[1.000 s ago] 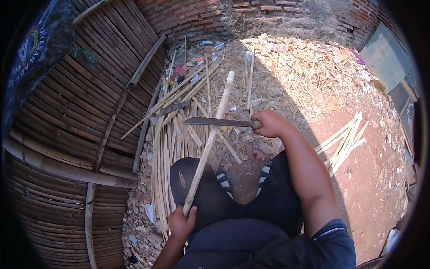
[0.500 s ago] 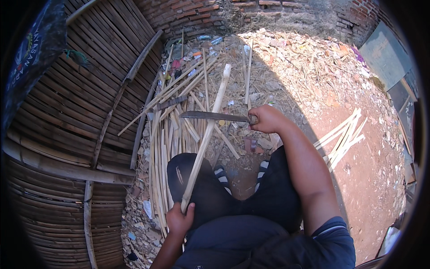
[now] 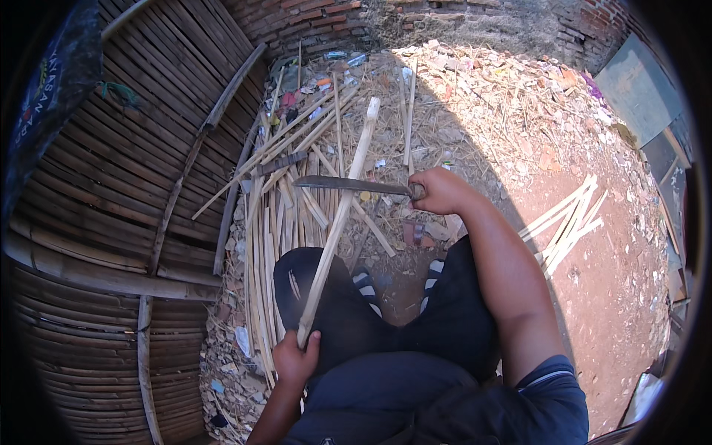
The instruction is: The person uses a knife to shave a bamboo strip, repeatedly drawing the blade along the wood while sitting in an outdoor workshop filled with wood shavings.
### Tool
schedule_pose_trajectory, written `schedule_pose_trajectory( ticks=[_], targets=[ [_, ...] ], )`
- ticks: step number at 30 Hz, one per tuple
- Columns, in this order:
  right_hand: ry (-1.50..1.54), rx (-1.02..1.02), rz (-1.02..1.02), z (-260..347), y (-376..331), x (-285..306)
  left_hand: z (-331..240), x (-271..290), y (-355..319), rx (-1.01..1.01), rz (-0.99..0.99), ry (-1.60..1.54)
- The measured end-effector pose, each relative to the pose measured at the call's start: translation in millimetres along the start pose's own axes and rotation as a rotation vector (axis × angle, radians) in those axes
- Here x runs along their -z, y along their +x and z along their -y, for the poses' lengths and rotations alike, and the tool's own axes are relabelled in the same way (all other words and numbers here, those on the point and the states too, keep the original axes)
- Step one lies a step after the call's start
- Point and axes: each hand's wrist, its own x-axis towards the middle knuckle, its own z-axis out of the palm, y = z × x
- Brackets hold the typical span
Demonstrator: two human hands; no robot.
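My left hand point(image 3: 296, 356) is closed round the near end of a long pale bamboo strip point(image 3: 331, 241), which slants up and away past my left knee. In my right hand point(image 3: 439, 190) is the handle of a machete point(image 3: 352, 185), its dark blade pointing left. The blade lies across the strip at about its upper third; whether the edge bites into the wood I cannot tell. My knees are bent on either side, and my striped footwear point(image 3: 363, 285) shows between them.
Many split bamboo strips point(image 3: 261, 259) lie to my left along a slatted bamboo wall point(image 3: 81, 193). Another small bundle of strips point(image 3: 571, 222) rests on sunlit ground at right. Rubble and wood shavings point(image 3: 512, 111) spread toward the brick wall point(image 3: 311, 26).
Both hands, the strip and the machete keep almost the same pose. The whole view has shifted very slightly, and the blade still crosses the strip at nearly the same place.
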Motion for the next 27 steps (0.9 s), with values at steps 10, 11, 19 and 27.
schedule_pose_trajectory(
  ticks=[10,11,19,27],
  targets=[
    [0.035,0.030,-0.020,-5.8,0.8,-3.9,1.1,-1.7,0.9,-0.016,-0.025,-0.008],
    [0.035,0.035,-0.023,-6.5,0.9,-4.4,1.3,-2.4,1.0,-0.022,-0.031,-0.017],
    [0.006,0.017,-0.023,-4.0,0.7,-4.4,0.3,-2.1,1.0,-0.036,-0.045,-0.045],
    [0.028,0.015,-0.017,-1.8,-0.5,-3.5,2.1,-3.5,0.7,-0.025,-0.037,-0.048]
  ],
)
